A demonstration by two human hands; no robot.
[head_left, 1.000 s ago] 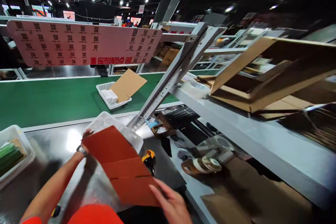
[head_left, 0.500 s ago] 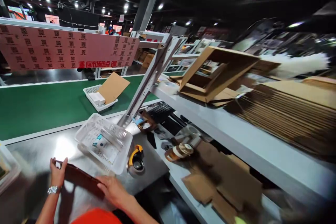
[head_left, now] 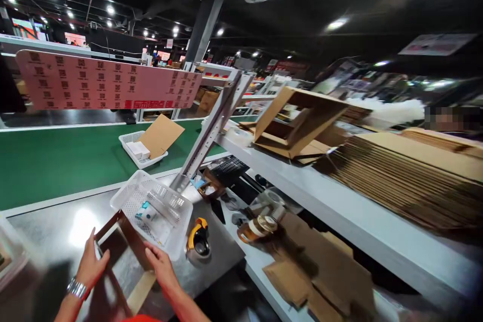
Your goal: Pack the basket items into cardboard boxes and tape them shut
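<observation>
A brown cardboard box (head_left: 124,241), opened into a tube shape, stands on the steel worktable (head_left: 56,221) in front of me. My left hand (head_left: 91,263), with a watch at the wrist, grips its left wall. My right hand (head_left: 160,265) holds its right wall, fingers curled over the edge. Just beyond the box sits a white mesh basket (head_left: 153,209) with a small packet inside.
A yellow-and-black tape dispenser (head_left: 197,239) lies right of the basket. A green conveyor (head_left: 56,156) carries another white basket (head_left: 140,148) with a cardboard sheet. On the right, a grey shelf (head_left: 320,196) holds stacked flat cartons (head_left: 407,171); tape rolls (head_left: 258,224) lie below.
The flat carton I held up was lowered to the table and has been spread open into a box shape. My view has swung a little to the right.
</observation>
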